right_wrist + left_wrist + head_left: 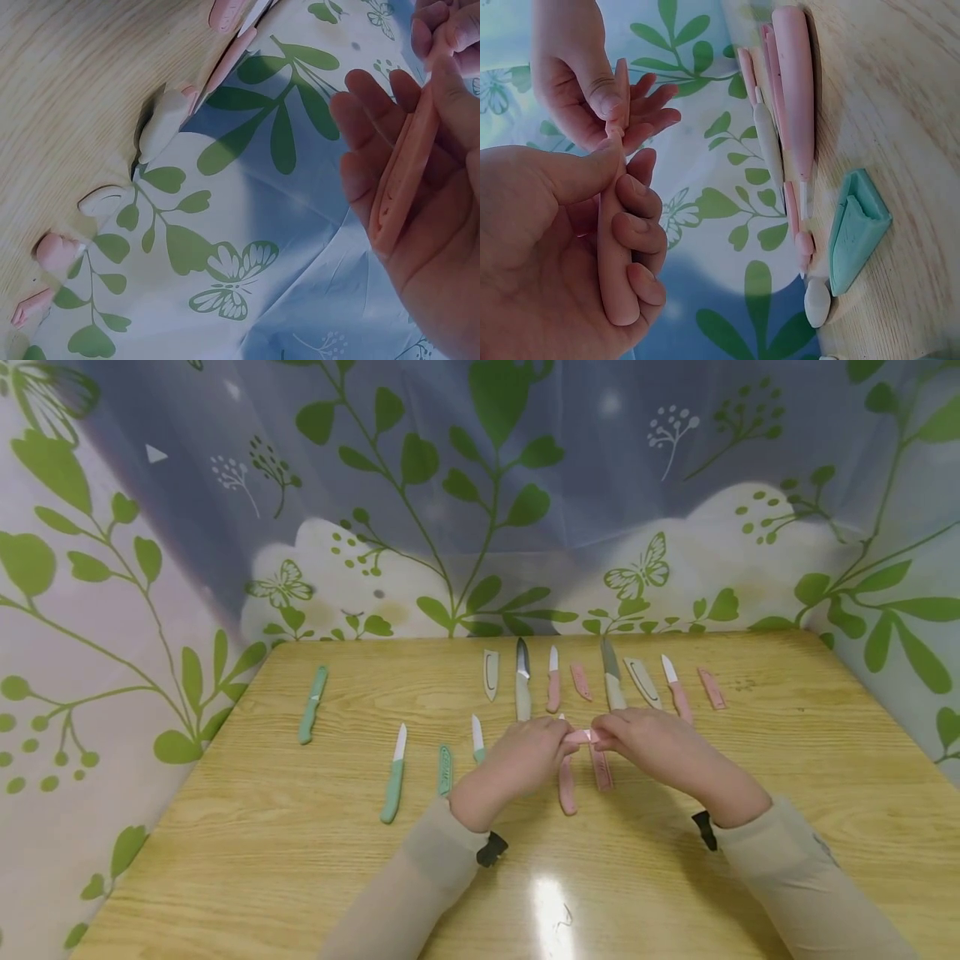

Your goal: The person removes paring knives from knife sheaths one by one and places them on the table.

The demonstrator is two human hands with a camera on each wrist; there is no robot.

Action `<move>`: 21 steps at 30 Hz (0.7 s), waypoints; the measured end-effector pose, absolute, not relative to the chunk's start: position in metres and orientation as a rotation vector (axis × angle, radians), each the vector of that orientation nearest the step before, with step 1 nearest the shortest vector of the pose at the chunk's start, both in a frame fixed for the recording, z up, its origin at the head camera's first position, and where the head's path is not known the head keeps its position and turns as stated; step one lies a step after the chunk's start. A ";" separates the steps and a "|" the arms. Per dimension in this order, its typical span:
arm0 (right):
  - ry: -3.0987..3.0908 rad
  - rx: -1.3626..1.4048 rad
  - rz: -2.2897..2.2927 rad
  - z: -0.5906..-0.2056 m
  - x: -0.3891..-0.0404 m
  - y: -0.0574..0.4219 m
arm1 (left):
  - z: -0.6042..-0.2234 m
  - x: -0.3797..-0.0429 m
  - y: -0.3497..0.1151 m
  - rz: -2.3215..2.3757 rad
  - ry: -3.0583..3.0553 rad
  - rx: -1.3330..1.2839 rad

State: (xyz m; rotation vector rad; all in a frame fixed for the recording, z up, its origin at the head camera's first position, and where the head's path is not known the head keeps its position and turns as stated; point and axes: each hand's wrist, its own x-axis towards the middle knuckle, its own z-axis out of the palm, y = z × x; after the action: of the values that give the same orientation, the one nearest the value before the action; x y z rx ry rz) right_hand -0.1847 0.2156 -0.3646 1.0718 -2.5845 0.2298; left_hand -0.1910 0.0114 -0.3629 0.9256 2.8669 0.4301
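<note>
Above the table, my left hand [525, 752] curls its fingers round the handle of a pink paring knife [616, 262]. My right hand [652, 739] pinches a pink knife sheath [405, 180] between thumb and fingers, and the sheath lies along the palm. Knife and sheath meet end to end between the hands. A short pale strip of blade shows there in the head view; the fingertips hide most of the join. Below the hands lie another pink knife [567, 789] and a pink sheath [602, 770]. A green knife [477, 739] is partly behind my left hand.
Left of the hands lie a green knife [395, 777], a green sheath [446, 768] and a sheathed green knife [312, 706]. Along the back are beige knives [522, 693], beige sheaths [491, 675], pink knives [553, 685] and pink sheaths [712, 687]. A leaf-print cloth [420, 577] hangs behind.
</note>
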 end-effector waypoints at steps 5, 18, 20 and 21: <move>-2.615 1.057 0.244 -0.364 -0.185 0.216 | -0.363 -0.191 0.012 0.436 2.872 0.928; -2.636 1.047 0.261 -0.363 -0.185 0.218 | -0.364 -0.191 0.012 0.411 2.885 0.939; -2.633 1.050 0.258 -0.363 -0.185 0.218 | -0.364 -0.191 0.012 0.398 2.892 0.946; -2.631 1.050 0.256 -0.362 -0.185 0.218 | -0.364 -0.191 0.012 0.393 2.895 0.950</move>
State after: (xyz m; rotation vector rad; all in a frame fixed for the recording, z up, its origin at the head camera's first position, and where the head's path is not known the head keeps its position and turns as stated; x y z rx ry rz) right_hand -0.1851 0.2184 -0.3624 1.0500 -2.6308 0.2560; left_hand -0.1912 0.0116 -0.3639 0.9504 2.8951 0.3928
